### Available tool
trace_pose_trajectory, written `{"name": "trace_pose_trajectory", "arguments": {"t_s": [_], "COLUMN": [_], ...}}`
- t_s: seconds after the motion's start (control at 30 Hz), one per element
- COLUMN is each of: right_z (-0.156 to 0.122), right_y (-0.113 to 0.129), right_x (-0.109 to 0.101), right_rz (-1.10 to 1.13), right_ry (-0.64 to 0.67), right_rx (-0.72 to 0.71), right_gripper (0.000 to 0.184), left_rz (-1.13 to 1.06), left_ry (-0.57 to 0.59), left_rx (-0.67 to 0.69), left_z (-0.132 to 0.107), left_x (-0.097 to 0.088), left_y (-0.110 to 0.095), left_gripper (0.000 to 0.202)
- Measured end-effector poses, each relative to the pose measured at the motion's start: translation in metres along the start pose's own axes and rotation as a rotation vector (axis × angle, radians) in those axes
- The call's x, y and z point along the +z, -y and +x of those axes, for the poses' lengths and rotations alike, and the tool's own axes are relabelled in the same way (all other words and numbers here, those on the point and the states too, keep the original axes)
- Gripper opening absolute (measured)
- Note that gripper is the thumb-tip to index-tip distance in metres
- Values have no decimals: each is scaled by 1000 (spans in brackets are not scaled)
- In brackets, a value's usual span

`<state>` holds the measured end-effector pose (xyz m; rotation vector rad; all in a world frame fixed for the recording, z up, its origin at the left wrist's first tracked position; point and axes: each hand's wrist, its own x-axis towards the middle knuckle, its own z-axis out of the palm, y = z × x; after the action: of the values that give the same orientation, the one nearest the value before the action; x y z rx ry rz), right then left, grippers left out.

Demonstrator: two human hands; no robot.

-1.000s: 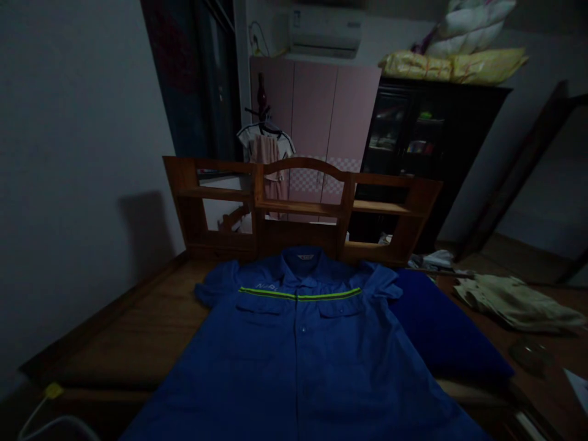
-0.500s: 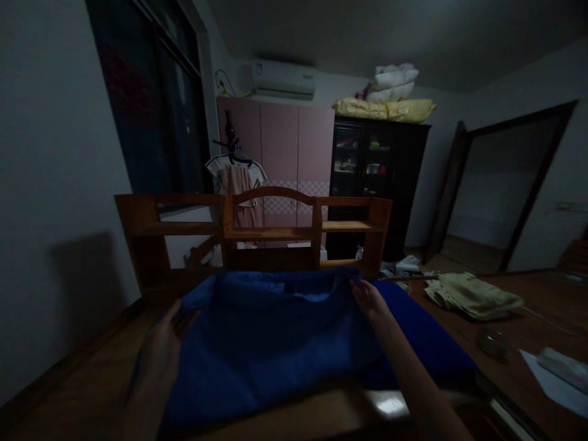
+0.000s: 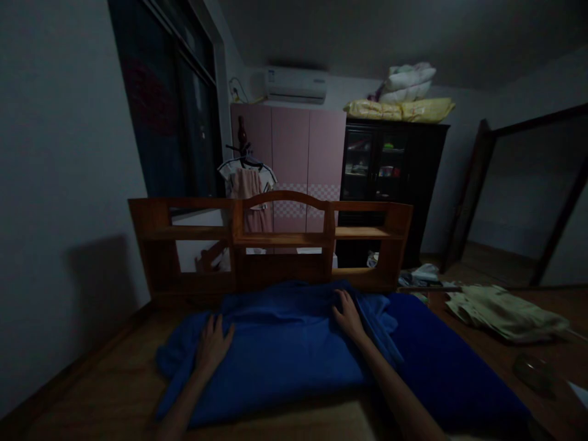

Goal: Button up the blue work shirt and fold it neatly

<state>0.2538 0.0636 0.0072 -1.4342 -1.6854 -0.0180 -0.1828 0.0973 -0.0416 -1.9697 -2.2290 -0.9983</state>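
A blue shirt (image 3: 285,349) lies spread on the wooden desk (image 3: 101,367), its far edge and both sides rumpled. My left hand (image 3: 214,344) rests on the cloth's left part with its fingers apart. Toward the upper right of the shirt, my right hand (image 3: 350,317) lies on the fabric, fingers spread and slightly bent. Neither hand grips the cloth. A darker blue cloth (image 3: 450,361) lies flat to the right, partly under the shirt's right side.
A wooden shelf unit (image 3: 282,239) stands along the desk's far edge. To the right are a pale green folded cloth (image 3: 505,312) and a round glass dish (image 3: 533,370). The wall (image 3: 59,184) borders the left side. Behind stand a pink wardrobe (image 3: 289,144) and a dark cabinet (image 3: 422,165).
The shirt, held up by both hands before, has come down flat onto the desk. Both hands have let go of its edges and moved inward onto the cloth. The view has shifted slightly.
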Motion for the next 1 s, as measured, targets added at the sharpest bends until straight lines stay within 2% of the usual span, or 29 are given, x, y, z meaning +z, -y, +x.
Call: {"name": "trace_pose_trajectory", "arguments": {"t_s": [0.1,0.2,0.27,0.33,0.37,0.43,0.53,0.63,0.73,0.83,0.93,1.0], "right_z": [2,4,10,21,27,40,53,54,47,38,33,35], "right_y": [-12,-15,-9,2,8,18,21,12,0,-9,-15,-16], "right_x": [-2,-9,-15,-20,-21,-24,-26,-25,-23,-21,-19,-19], "right_rz": [-252,-400,-457,-510,-538,-593,-649,-649,-641,-637,-513,-299], "right_ry": [62,82,61,43,43,54,106,216,289,324,261,111], "right_rx": [-58,-75,-116,-192,-228,-258,-230,-270,-332,-317,-196,-3], "right_gripper": [45,51,56,61,64,67,63,55,52,46,33,25], "left_rz": [224,347,375,359,339,309,310,309,300,302,279,240], "left_ry": [6,-33,-99,-168,-168,-90,99,190,209,203,130,18], "left_rx": [-26,-78,-29,122,226,343,341,354,381,376,336,234], "left_z": [-8,-9,0,17,27,50,76,87,87,81,77,77], "left_x": [4,-2,-10,-19,-23,-28,-27,-20,-14,-16,-28,-39], "left_y": [17,17,2,-22,-35,-58,-74,-70,-55,-42,-36,-36], "left_gripper": [67,62,59,55,53,49,44,38,42,37,32,33]}}
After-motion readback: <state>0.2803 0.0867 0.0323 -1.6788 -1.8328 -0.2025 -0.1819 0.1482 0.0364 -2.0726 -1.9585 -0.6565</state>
